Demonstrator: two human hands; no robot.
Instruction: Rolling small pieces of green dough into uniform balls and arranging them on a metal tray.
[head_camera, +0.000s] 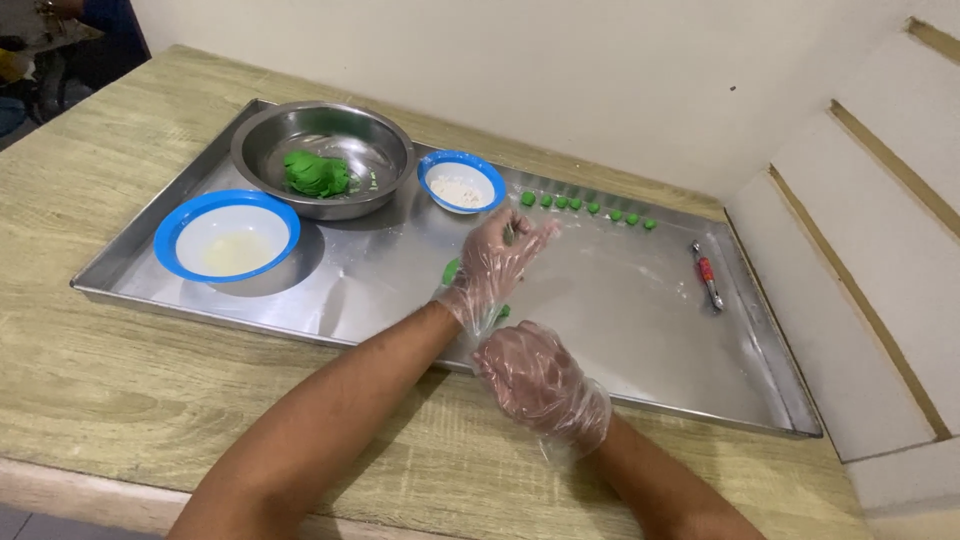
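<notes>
Both your hands wear thin clear plastic gloves and work over a large steel tray (640, 330) that lies on the pale wooden worktop (130, 380). Your left hand (495, 262) reaches out over the middle of the tray, its fingers stretched forward and loosely apart; a small bit of green dough (509, 234) shows between the fingertips, though you cannot tell whether the grip truly presses on it. Another green piece (451, 271) lies on the tray just beside that hand's wrist side. Your right hand (532, 377) hangs low at the near rim of the tray, fingers curled inward; whether its grip closes on anything is hidden by the back of the hand.

Along the far edge of the tray runs a row of small green dough balls (588, 207), set one after another, near each other. To the left stands a steel bowl (322, 158) holding a lump of green dough (315, 174). A small blue-rimmed bowl (462, 181) with white powder sits just right of it, and a larger blue-rimmed bowl (227, 235) with pale liquid sits in front of it. A slim tool with a red band (706, 274) lies near the tray's right end.
</notes>
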